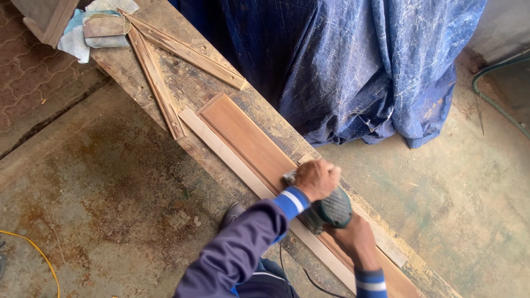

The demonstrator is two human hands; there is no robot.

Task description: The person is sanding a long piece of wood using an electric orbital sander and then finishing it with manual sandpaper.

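Gripping a green power sander (329,211), the left hand (316,179) clamps its front and the right hand (356,238) its rear. The sander rests on a reddish wooden board (245,140) lying along the worn tabletop (187,83), beside a blue tarp (342,66).

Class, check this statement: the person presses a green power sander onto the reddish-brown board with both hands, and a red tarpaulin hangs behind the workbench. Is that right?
Not quite. The tarpaulin is blue, not red, as the head view shows. The rest stands: the left hand and right hand both press the green power sander onto the reddish-brown board on the workbench.
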